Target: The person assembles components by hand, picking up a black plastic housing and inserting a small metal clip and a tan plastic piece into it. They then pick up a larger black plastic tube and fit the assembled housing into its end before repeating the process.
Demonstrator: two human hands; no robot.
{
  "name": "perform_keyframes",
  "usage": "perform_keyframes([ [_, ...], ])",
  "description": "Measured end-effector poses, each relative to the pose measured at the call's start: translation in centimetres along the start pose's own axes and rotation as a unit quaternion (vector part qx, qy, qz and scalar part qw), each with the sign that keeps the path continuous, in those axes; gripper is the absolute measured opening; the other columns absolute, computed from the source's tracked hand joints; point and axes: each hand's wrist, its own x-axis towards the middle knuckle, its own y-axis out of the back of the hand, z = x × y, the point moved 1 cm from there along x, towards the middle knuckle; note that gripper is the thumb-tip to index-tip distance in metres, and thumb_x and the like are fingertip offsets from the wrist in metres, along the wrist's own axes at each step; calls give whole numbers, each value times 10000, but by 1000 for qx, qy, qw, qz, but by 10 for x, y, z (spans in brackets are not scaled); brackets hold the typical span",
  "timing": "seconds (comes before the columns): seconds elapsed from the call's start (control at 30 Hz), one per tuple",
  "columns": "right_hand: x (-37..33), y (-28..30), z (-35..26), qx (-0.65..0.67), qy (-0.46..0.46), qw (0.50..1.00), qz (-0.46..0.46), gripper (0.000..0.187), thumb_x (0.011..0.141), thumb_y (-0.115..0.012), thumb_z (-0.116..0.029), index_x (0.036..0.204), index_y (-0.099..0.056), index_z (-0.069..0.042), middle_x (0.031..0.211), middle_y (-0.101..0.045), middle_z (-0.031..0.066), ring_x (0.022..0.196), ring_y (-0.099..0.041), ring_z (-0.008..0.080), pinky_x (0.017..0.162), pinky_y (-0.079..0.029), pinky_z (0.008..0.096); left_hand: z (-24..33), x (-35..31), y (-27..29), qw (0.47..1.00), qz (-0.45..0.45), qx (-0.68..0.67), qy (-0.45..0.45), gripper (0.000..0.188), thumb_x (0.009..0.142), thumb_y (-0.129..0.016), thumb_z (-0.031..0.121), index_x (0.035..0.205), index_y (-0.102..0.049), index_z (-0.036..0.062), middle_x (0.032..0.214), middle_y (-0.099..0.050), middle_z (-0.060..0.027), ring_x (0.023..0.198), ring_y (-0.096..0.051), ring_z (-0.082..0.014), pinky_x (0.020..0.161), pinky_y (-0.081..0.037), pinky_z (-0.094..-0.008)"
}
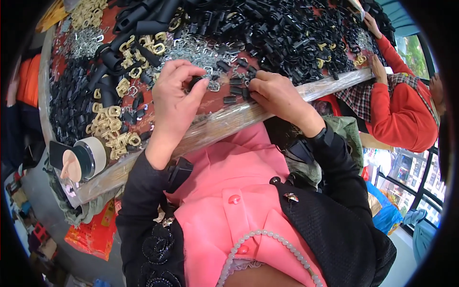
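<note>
My left hand (pixel 176 93) is raised a little over the table, with a small black plastic piece (pixel 194 82) between its thumb and fingers. Close to the table's front edge, my right hand (pixel 279 94) has its thumb and fingertips pressed together; what they hold, if anything, is hidden. Beside those fingertips several short black plastic pieces (pixel 235 90) lie lined up on the red tabletop. Just beyond my left hand's fingertips spreads a pile of small silver metal loops (pixel 193 49).
Black plastic parts (pixel 282 36) are heaped across the far side. Gold-coloured buckles (pixel 107 120) and thick black tubes (pixel 143 19) lie to the left. A round lidded container (pixel 91 157) stands at the near left corner by the wooden edge (pixel 229 119). A co-worker in a red sleeve (pixel 397 117) works at the right.
</note>
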Motion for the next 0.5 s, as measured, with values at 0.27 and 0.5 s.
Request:
perform_keyframes([
  [0.27, 12, 1, -24, 19, 36, 999, 32, 90, 702, -572, -62, 770, -515, -46, 724, -469, 98, 664, -515, 293, 554, -418, 369, -27, -36, 29, 934, 46, -299, 187, 154, 732, -597, 15, 885, -607, 19, 915, -541, -38, 752, -536, -97, 634, -419, -219],
  [0.5, 19, -15, -27, 54, 17, 998, 11, 90, 723, -566, -66, 790, -515, -37, 735, -467, 108, 666, -510, 307, 561, -419, 371, -15, -49, 41, 998, -5, 47, 40, 150, 736, -585, 30, 882, -594, -3, 932, -530, -99, 805, -544, -192, 687, -432, -278],
])
